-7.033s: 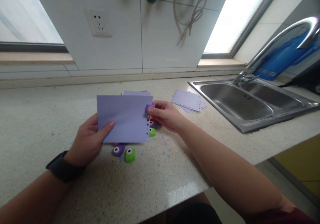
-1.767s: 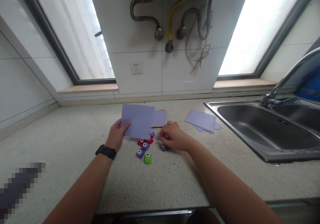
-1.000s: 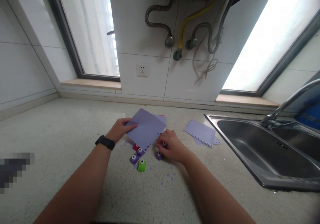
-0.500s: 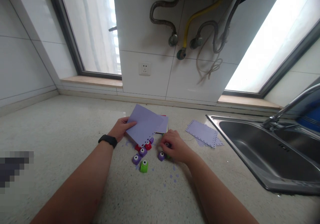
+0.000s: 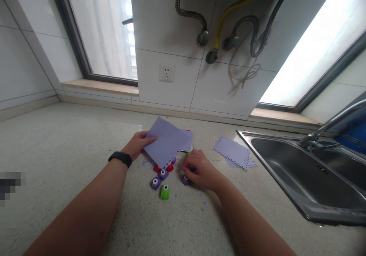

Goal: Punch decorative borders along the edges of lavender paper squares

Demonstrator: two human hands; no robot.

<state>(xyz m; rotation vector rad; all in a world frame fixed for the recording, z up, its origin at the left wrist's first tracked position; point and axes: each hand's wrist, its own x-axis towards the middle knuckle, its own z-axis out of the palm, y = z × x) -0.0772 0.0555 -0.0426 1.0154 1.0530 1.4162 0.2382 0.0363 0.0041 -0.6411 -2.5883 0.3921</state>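
Observation:
In my left hand (image 5: 137, 146) is a sheet of purple paper (image 5: 164, 141), pinched by its left edge and tilted, with punched holes along its lower right edge. Under that edge sit several small craft punches: a red punch (image 5: 170, 167), a purple punch (image 5: 163, 174) and another purple punch (image 5: 155, 182). A green punch (image 5: 165, 192) stands nearer to me. My right hand (image 5: 198, 169) has its fingers curled round a dark purple craft punch, mostly hidden by them. Right below those fingers is one more purple punch (image 5: 185, 179).
Purple sheets with punched edges (image 5: 232, 151) lie to the right, near the steel sink (image 5: 281, 172). Behind my hands rests a stack of paper (image 5: 187, 140). Small purple paper scraps (image 5: 203, 204) dot the counter (image 5: 71, 145). Pipes and a socket (image 5: 166, 73) are on the wall.
The camera view has tilted slightly. My left hand and its sheet have barely moved. My right hand has shifted slightly, and the green punch under it no longer shows there.

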